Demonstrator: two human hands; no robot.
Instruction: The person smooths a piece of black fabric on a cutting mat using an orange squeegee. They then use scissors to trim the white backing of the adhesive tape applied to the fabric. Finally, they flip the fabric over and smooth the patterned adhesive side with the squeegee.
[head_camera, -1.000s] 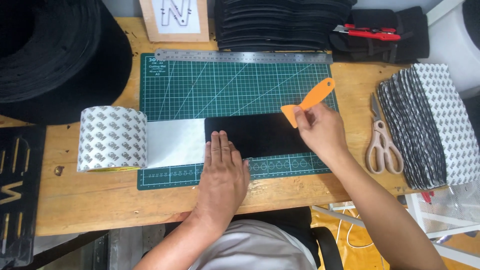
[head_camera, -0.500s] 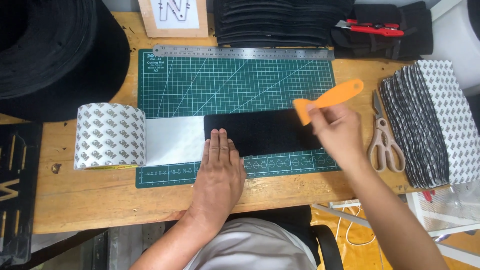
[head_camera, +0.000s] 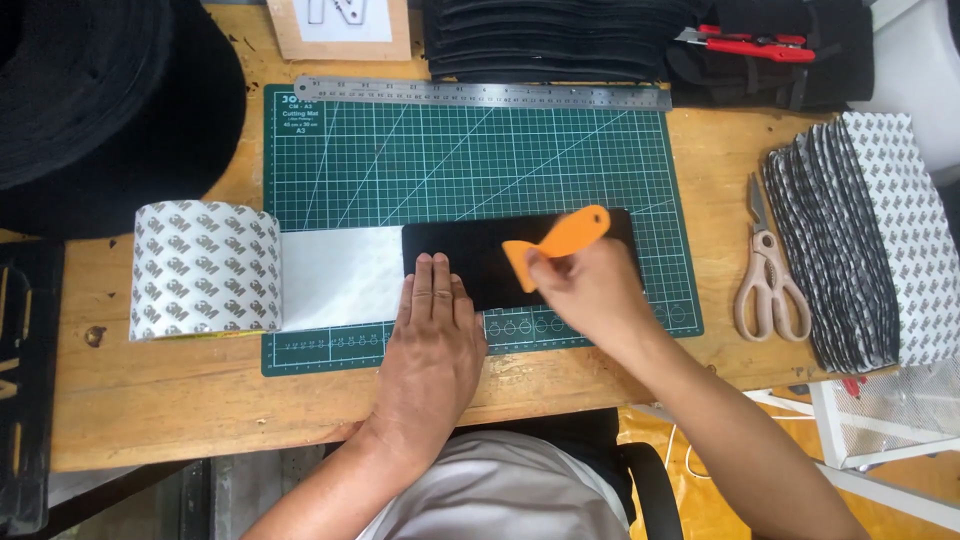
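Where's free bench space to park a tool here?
Bare wood along the near table edge, below the tape roll. Free cutting mat between the steel ruler and the black strip. A narrow gap between mat and scissors. Crowded at the back, the right stack and round both hands.

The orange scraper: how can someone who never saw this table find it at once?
Find the green cutting mat in the middle of the wooden table. On its near half lies a black strip. The scraper is over it in the right hand, the only orange tool.
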